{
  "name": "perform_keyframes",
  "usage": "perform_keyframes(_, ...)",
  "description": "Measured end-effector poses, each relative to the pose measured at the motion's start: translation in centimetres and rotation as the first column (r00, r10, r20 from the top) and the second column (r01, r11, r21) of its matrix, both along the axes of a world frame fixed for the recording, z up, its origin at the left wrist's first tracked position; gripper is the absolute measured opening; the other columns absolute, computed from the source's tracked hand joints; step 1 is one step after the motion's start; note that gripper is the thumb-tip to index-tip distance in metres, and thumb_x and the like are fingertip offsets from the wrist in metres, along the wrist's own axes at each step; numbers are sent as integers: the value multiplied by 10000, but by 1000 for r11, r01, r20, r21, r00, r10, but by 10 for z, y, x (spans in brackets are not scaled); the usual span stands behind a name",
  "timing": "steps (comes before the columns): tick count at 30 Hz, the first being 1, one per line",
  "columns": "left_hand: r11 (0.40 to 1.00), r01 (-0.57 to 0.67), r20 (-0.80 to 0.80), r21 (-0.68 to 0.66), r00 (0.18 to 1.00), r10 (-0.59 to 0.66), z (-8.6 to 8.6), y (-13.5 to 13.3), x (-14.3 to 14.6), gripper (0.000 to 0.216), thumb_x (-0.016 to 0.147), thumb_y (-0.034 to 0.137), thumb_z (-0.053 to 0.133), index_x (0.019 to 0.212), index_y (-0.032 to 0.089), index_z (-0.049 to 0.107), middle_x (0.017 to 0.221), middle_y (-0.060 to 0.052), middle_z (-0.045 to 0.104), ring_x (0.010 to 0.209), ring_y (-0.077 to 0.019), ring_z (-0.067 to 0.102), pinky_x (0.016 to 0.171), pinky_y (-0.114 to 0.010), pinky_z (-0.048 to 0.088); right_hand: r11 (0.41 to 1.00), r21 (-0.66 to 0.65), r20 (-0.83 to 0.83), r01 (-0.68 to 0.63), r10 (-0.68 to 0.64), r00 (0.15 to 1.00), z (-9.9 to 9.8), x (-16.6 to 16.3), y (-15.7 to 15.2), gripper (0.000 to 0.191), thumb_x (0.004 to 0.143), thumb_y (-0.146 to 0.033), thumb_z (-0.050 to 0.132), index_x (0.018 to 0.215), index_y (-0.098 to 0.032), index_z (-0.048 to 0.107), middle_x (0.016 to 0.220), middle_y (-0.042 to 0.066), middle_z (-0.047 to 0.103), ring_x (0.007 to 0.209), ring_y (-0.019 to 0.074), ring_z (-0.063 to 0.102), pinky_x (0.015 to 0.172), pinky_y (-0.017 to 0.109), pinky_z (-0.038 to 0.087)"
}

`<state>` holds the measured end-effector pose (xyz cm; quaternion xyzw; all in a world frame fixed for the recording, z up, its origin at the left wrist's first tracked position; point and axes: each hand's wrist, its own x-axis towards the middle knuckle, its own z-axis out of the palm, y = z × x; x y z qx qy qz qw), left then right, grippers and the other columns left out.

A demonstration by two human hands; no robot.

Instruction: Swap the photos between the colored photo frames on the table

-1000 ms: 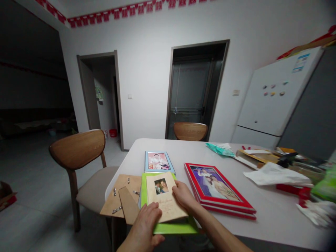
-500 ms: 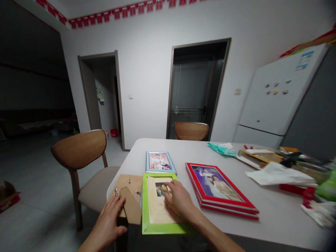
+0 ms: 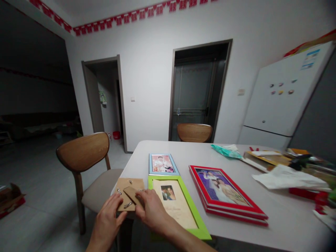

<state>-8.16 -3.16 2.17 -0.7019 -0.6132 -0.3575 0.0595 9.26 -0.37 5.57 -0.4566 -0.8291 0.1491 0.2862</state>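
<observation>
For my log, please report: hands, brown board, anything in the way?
Left hand, right hand at brown board, grip unclear. Board beside green frame, metal clips up. Right forearm partly covers frame.

A white refrigerator (dotted with magnets) stands at right, a wooden chair at left.

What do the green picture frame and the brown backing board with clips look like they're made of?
Green picture frame: painted wood or plastic, perhaps; smooth, uniformly colored. Brown backing board: likely fiberboard, matte and plain tan. Its clips: probably shiny metal, given their silvery glints.
</observation>
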Motion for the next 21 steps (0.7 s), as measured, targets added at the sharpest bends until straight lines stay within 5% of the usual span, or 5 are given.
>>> perform_keyframes(6,973,229,70,9,971,-229,15,-15,55,311,675,183,549,985,183,546,1158,-99,524,1109,-238,434,918,-406,390,998,67,-83,7,-1,997,16,62,-23,294,684,-183,459,951,-231,571,930,55,545,885,189,461,788,306,355)
perform_keyframes(11,892,437,141,-114,896,-421,8,-13,103,328,691,233,562,1012,168,534,1194,-126,486,1146,-249,384,930,-426,365,995,14,-61,97,-96,994,-3,116,-28,295,693,-218,460,964,-222,577,965,78,543,919,208,467,813,334,367)
perform_keyframes(21,838,412,108,-357,910,-401,3,-3,124,259,733,237,489,976,175,557,1176,-116,505,1129,-242,408,974,-473,249,983,67,67,169,-174,982,-39,128,-16,285,714,-241,451,958,-206,594,965,80,546,899,202,469,800,325,354)
